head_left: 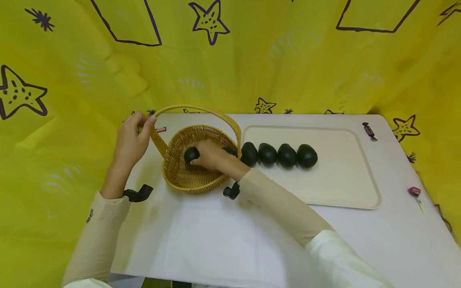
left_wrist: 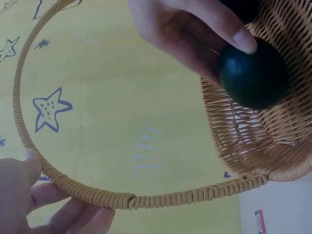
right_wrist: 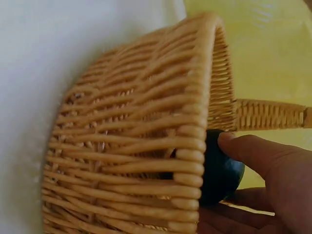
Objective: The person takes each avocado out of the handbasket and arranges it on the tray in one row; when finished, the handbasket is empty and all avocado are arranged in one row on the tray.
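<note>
Entries by size, bearings as I read them in the head view through my remote feed.

Yellow cloth (head_left: 245, 68): backdrop, printed with starfish.

Counter (head_left: 216, 240): white-covered, bearing everything below.

Tray (head_left: 338, 180): cream, shallow, at three o'clock from the basket.

Basket (head_left: 196, 188): wicker, its tall handle (head_left: 194, 107) arched overhead.

Left hand (head_left: 131, 138): between nine and ten o'clock of the basket, grasping the handle between thumb and fingers.

Right hand (head_left: 209, 154): inside the basket's mouth, grasping one avocado.

Held avocado (head_left: 191, 155): dark, at nine o'clock from that hand; whether it touched the basket floor I could not tell.

Four avocados (head_left: 287, 155): in a row on the tray. One more avocado (head_left: 229, 151) sat at three o'clock in the basket, partly hidden.

Sweets: a lollipop (head_left: 414, 191) past the tray at three to four o'clock; a wrapped candy (head_left: 369, 131) at its two o'clock.

Handling note, my judgement: the handle wanted a steady left grip, the fruit a gentle hold, knuckles clear of the rim, no dropping or knocking its neighbour.
</note>
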A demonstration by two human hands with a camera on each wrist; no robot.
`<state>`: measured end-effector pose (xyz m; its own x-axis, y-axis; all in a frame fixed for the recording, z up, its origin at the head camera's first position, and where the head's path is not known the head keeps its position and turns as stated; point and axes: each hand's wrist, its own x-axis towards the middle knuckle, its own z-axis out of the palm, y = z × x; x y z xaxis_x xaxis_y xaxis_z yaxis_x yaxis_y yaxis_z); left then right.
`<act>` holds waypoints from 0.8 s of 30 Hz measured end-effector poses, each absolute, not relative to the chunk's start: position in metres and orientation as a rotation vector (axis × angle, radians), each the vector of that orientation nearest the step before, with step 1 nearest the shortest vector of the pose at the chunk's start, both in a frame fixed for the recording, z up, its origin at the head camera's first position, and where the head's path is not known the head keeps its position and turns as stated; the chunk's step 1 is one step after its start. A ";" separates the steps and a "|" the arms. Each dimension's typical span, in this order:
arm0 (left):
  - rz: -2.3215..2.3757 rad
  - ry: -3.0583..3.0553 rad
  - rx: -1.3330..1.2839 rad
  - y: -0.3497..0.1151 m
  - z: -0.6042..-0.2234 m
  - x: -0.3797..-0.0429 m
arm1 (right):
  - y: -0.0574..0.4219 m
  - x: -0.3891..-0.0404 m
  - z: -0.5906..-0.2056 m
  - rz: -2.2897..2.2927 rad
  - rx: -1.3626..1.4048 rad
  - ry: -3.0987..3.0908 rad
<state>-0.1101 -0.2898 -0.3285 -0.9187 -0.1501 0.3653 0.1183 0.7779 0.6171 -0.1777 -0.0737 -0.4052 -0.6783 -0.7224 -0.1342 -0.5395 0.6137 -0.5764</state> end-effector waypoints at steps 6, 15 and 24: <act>-0.911 -2.572 0.027 -0.290 -0.325 -0.110 | -0.087 -0.182 -0.406 -0.620 -1.051 2.503; -0.902 -2.558 0.011 -0.290 -0.327 -0.110 | -0.103 -0.184 -0.414 -0.525 -1.031 2.561; -0.918 -2.553 0.004 -0.290 -0.328 -0.109 | -0.112 -0.189 -0.420 -0.597 -1.036 2.538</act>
<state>-0.1091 -0.2902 -0.3281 -0.9095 -0.1433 0.3903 0.1380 0.7815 0.6085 -0.1885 -0.1121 -0.4198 -0.6788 -0.7197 -0.1458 -0.5792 0.6468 -0.4961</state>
